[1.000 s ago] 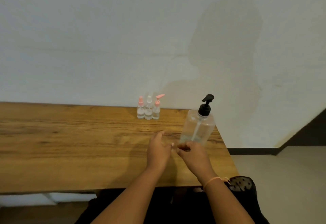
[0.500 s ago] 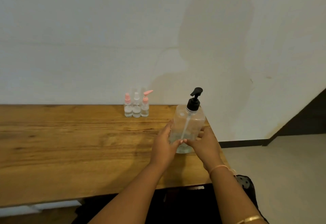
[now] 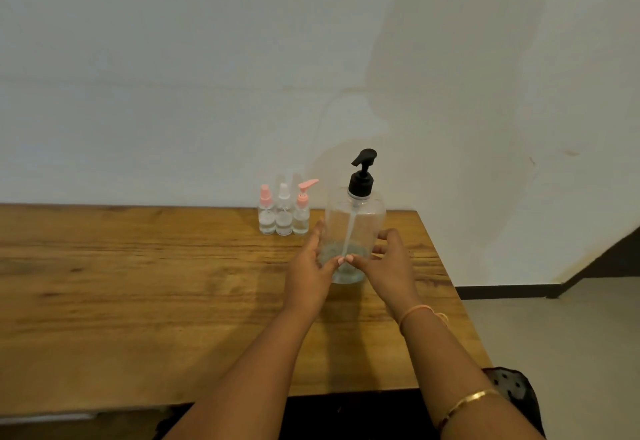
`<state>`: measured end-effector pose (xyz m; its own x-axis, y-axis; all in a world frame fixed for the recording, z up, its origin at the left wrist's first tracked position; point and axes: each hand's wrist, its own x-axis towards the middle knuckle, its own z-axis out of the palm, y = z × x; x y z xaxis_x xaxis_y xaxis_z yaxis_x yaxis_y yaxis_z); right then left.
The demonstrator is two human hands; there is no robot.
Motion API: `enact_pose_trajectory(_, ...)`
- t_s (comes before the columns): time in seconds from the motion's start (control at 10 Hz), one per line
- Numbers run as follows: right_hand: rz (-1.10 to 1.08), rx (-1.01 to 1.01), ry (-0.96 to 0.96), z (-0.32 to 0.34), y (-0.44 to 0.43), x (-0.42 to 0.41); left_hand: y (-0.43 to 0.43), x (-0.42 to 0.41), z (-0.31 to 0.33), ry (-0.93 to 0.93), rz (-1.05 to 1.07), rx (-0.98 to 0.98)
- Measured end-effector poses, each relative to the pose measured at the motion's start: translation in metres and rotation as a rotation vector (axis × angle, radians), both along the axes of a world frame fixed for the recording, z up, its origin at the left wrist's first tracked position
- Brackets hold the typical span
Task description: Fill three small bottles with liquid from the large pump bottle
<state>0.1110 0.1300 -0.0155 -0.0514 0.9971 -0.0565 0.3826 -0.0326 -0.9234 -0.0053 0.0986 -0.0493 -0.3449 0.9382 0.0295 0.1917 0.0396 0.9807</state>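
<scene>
Pump bottle [image 3: 356, 219] upright near the right end of a wooden table [image 3: 138, 283], left hand [image 3: 308, 276] and right hand [image 3: 389, 266] both curled round its lower body, thumbs meeting in front, three small bottles [image 3: 284, 212] in a tight row just beyond, to its left.

Clear glossy plastic pump bottle [image 3: 353, 228], grained wooden table [image 3: 138, 283]

The pump bottle [image 3: 356, 217] is standing on the tabletop [image 3: 138, 283] near its far right corner, with the left hand [image 3: 308, 273] and the right hand [image 3: 388, 266] holding its two sides. Three small bottles [image 3: 284, 217] are standing side by side at the far edge, just left of it.
</scene>
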Motion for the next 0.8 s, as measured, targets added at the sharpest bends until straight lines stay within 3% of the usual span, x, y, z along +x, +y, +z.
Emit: enact_pose_trajectory(0.8,-0.069,0.001,0.066,-0.02,0.003,-0.013,-0.005,-0.005,0.004,0.068,0.048,0.027)
